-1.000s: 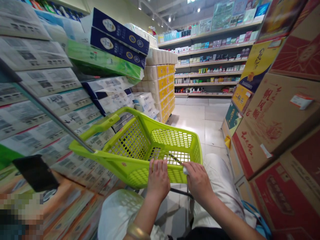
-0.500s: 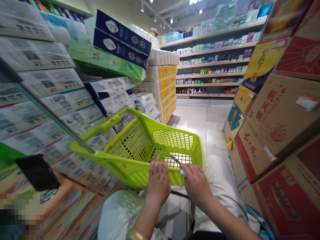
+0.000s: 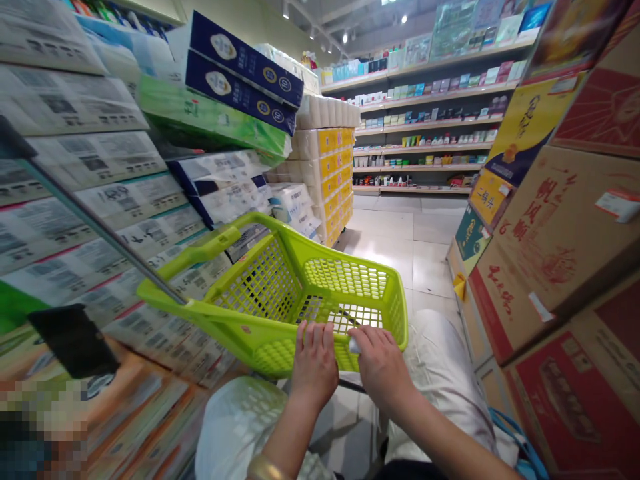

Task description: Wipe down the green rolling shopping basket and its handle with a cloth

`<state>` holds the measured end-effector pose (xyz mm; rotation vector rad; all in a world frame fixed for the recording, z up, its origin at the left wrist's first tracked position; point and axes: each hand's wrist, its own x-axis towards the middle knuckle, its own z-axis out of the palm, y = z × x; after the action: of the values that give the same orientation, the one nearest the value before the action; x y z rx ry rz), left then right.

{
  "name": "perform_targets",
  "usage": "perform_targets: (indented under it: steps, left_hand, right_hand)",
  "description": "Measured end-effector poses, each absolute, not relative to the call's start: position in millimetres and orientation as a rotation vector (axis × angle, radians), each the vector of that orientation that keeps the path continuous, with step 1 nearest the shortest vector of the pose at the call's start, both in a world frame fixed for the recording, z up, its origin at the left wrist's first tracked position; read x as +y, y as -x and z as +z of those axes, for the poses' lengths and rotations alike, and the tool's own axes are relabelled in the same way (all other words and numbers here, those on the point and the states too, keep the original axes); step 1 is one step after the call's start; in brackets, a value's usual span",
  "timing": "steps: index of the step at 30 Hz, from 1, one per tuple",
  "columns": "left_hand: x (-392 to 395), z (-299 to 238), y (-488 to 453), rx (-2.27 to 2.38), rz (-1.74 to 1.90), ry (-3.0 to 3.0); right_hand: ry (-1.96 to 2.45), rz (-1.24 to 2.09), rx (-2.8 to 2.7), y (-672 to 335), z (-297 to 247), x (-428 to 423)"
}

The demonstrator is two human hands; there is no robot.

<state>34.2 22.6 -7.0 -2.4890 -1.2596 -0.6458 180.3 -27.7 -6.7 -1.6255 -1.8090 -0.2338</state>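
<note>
My left hand (image 3: 316, 363): fingers close together, bent over near rim of green basket (image 3: 270, 331), holding it; thumb hidden. My right hand (image 3: 383, 363): curled over same rim, just right of left hand, small white thing (image 3: 354, 345) at fingers, cannot tell what. Grip's tightness, cannot tell. Basket directly ahead of both hands, stretching off left. Wrapped packs (image 3: 95, 157) farther left; stacked cartons (image 3: 560, 227) right of hands; stocked shelves (image 3: 430, 123) far ahead.

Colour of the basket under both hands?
Lime green basket; the head view shows it best.
</note>
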Motion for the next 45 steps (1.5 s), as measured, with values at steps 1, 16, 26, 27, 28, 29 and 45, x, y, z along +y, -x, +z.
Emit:
perform_targets:
  steps: [1,16,26,27,28,29,45]
  left_hand:
    - [22.1,-7.8,-34.3,-1.261,-0.651,2.488]
    - [21.7,-6.0,-31.6,-1.236,-0.659,2.478]
    - [20.5,-5.8,-35.5,-1.245,-0.667,2.457]
    - [20.9,-5.9,-35.1,-1.239,-0.670,2.454]
    - [21.3,-6.0,-34.4,-1.231,-0.674,2.451]
    - [21.6,-6.1,-33.4,-1.221,-0.678,2.450]
    - [19.8,-7.9,-34.8,-1.224,-0.687,2.447]
  right_hand:
    - [1.643,-0.227,-1.797,-186.4,-8.5,-32.9]
    - [1.630,-0.204,-1.834,-171.2,-1.8,-24.2]
    - [1.709,-0.188,-1.769,-172.2,-1.6,-26.4]
    - [1.697,-0.182,-1.787,-164.6,0.6,-21.0]
    - [1.681,-0.172,-1.810,-158.5,2.4,-16.6]
    - [1.663,-0.158,-1.835,-154.5,3.6,-13.7]
    - [1.718,-0.150,-1.756,-180.2,-5.9,-33.4]
